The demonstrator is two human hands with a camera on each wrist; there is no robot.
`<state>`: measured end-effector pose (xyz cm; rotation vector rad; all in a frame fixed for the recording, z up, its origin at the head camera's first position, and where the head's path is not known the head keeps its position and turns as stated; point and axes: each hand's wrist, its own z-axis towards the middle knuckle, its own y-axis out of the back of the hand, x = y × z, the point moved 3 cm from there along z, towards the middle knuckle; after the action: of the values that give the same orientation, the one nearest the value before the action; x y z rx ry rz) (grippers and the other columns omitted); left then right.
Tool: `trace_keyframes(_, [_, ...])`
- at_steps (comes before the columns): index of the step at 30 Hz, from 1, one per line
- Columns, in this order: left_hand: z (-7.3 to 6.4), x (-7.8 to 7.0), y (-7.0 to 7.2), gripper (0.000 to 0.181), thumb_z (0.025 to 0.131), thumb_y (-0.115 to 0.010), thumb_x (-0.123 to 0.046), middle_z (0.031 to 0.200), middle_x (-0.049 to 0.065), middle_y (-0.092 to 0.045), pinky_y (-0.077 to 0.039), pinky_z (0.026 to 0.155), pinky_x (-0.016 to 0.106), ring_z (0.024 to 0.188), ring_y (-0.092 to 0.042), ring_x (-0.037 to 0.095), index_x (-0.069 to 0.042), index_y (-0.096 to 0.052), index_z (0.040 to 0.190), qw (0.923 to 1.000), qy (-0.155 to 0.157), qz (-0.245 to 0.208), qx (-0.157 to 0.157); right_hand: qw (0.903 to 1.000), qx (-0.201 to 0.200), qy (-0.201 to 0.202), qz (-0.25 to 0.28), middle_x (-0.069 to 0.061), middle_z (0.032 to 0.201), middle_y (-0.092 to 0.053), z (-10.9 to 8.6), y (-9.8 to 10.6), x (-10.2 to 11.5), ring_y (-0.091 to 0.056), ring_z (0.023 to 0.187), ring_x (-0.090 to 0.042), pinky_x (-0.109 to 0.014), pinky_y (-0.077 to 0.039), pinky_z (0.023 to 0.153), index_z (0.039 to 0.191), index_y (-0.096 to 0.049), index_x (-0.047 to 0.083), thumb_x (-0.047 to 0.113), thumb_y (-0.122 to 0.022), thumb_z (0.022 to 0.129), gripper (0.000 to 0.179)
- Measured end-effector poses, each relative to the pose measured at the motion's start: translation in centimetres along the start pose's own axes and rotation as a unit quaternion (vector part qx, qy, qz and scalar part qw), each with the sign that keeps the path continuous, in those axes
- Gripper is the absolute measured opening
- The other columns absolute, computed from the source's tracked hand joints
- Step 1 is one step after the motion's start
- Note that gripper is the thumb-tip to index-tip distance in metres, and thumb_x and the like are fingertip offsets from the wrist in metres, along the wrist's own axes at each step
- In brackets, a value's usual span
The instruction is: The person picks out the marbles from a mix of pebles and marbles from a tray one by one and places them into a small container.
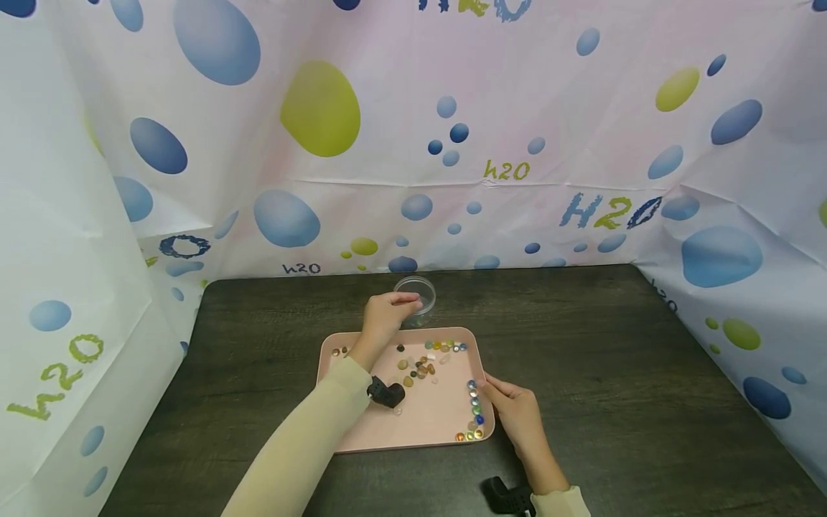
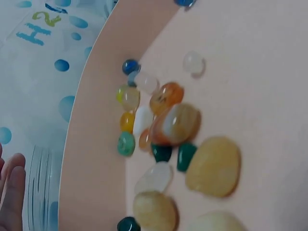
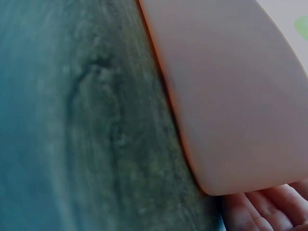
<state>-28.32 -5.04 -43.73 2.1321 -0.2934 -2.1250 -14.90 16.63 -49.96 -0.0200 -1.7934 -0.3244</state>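
Note:
My left hand (image 1: 390,316) reaches across the tray to a clear round jar (image 1: 423,316) just behind it, fingertips over the jar's mouth. In the left wrist view its fingers (image 2: 14,192) show beside the jar wall; I cannot tell whether they pinch something small. With the thumb at the rim and fingers under the side, my right hand (image 1: 520,413) grips the right edge of a pink tray (image 1: 420,424). Inside the tray lie polished stones, among them a yellowish stone (image 2: 214,166), a banded brown stone (image 2: 175,124) and a white stone (image 2: 143,119).
Shiny glass beads (image 1: 476,409) line the tray's right side and lower right corner. More small beads (image 1: 446,346) lie along the back edge, and a few brown ones (image 1: 340,352) sit at the back left. The dark wooden table (image 1: 614,373) meets a patterned curtain (image 1: 388,143) behind.

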Motion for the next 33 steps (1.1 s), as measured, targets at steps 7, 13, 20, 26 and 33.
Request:
trace_keyframes(7, [-1.3,0.2,-1.2,0.03,0.084,-0.07,-0.022,0.103,0.006,-0.07,-0.052,0.086,0.036,0.1,-0.065,0.023,-0.01,-0.069,0.111,0.9974,0.011,-0.029,0.066,1.0,0.001,0.0,-0.006,-0.015,0.117,-0.064,0.0,0.0,-0.1,-0.063,0.105,-0.025,-0.033,-0.054,0.082,0.118,-0.064,0.006,0.037,-0.065,0.086,0.045])
trace_keyframes(13, [-2.1,-0.5,-2.1,0.027,0.083,-0.071,-0.021,0.106,0.007,-0.07,-0.053,0.083,0.028,0.099,-0.065,0.016,-0.011,-0.07,0.107,0.9951,0.002,-0.028,0.095,1.0,0.003,0.005,-0.005,-0.015,0.118,-0.063,0.0,0.0,0.0,-0.061,0.108,-0.026,-0.034,-0.053,0.084,0.118,-0.064,0.006,0.039,-0.065,0.086,0.047])
trace_keyframes(20, [-3.1,0.1,-3.3,0.025,0.086,-0.067,-0.017,0.11,0.006,-0.068,-0.054,0.082,0.039,0.096,-0.065,0.024,-0.009,-0.069,0.11,0.986,0.042,-0.046,0.155,0.9999,0.005,0.011,0.002,-0.016,0.117,-0.063,-0.1,0.0,0.1,-0.061,0.108,-0.026,-0.033,-0.053,0.083,0.118,-0.064,0.005,0.037,-0.065,0.086,0.046])
trace_keyframes(26, [-3.8,0.9,-4.1,0.026,0.083,-0.07,-0.03,0.076,0.018,-0.063,-0.04,0.041,0.028,0.051,-0.051,0.024,-0.019,-0.071,0.107,0.9786,0.072,-0.011,0.193,0.9999,0.001,0.01,-0.001,-0.016,0.116,-0.063,0.0,0.0,0.1,-0.062,0.106,-0.027,-0.033,-0.054,0.082,0.117,-0.065,0.004,0.035,-0.065,0.086,0.044])
trace_keyframes(33, [-4.3,1.6,-4.8,0.025,0.083,-0.07,-0.026,0.077,0.005,-0.067,-0.038,0.046,0.024,0.053,-0.046,0.016,-0.016,-0.072,0.106,0.9737,0.032,0.037,0.223,0.9999,0.001,0.012,-0.005,-0.017,0.115,-0.064,0.0,0.1,0.0,-0.063,0.104,-0.026,-0.034,-0.054,0.081,0.116,-0.065,0.004,0.036,-0.065,0.087,0.043])
